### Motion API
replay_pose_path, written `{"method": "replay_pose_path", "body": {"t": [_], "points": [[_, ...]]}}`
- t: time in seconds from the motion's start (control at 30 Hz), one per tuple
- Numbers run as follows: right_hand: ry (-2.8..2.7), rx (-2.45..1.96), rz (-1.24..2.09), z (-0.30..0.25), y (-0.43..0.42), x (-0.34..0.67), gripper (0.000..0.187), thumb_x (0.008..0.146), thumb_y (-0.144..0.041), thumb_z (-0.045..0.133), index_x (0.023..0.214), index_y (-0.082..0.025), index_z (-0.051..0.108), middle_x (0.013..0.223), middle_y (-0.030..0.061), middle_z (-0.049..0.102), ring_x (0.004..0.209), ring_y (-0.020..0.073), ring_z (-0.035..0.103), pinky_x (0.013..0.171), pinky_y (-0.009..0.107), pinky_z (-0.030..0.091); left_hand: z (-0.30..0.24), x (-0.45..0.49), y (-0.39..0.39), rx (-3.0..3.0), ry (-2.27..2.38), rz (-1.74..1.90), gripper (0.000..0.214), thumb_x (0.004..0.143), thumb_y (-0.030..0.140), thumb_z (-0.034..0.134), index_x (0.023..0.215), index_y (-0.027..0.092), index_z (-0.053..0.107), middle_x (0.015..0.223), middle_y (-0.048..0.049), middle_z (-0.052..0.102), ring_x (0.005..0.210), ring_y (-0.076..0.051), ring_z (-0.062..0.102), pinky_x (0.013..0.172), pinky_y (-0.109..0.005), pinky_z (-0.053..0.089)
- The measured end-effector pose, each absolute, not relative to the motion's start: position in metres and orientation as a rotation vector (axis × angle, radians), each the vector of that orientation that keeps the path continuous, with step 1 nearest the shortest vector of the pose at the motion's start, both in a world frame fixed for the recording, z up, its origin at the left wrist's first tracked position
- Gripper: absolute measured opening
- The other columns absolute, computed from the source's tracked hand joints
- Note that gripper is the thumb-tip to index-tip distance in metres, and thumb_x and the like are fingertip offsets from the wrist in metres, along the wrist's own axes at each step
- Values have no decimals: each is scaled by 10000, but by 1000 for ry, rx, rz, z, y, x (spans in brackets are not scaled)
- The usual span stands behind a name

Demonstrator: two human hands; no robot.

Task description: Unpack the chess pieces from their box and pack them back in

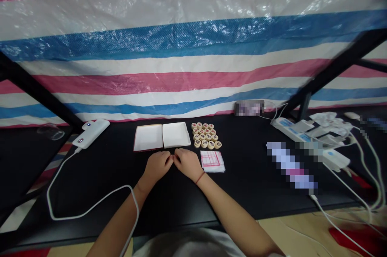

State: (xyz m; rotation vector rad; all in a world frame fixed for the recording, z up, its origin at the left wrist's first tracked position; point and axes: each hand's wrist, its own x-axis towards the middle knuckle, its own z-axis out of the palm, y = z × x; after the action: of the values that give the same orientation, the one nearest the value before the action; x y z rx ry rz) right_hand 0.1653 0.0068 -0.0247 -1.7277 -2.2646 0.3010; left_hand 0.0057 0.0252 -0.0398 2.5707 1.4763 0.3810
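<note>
My left hand (pixel 157 166) and my right hand (pixel 187 163) rest side by side on the black table (pixel 115 176), fingers curled under, knuckles touching. Nothing shows in either hand. Just beyond them lies an opened white box in two halves (pixel 161 136). To the right of the box sit several round wooden game pieces (pixel 206 135) in rows. A folded white sheet with a red grid (pixel 212 161) lies right beside my right hand. A red string circles my right wrist.
A white power bank (pixel 90 133) with a white cable (pixel 75 208) lies at the left. Power strips and tangled white cables (pixel 317 136) crowd the right side. A striped plastic tarp (pixel 193 47) hangs behind, with black frame bars slanting at both sides.
</note>
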Motion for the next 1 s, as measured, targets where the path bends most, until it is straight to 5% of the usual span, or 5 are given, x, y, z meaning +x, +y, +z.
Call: {"method": "replay_pose_path", "body": {"t": [1.0], "points": [[-2136, -1618, 430, -29, 9, 170, 182, 877, -231, 578, 701, -193, 554, 711, -16, 611, 647, 111, 521, 593, 257, 248, -31, -1, 30, 2311, 1318, 513, 300, 943, 318, 410, 711, 205, 564, 715, 1, 608, 692, -147, 572, 663, -262, 390]]}}
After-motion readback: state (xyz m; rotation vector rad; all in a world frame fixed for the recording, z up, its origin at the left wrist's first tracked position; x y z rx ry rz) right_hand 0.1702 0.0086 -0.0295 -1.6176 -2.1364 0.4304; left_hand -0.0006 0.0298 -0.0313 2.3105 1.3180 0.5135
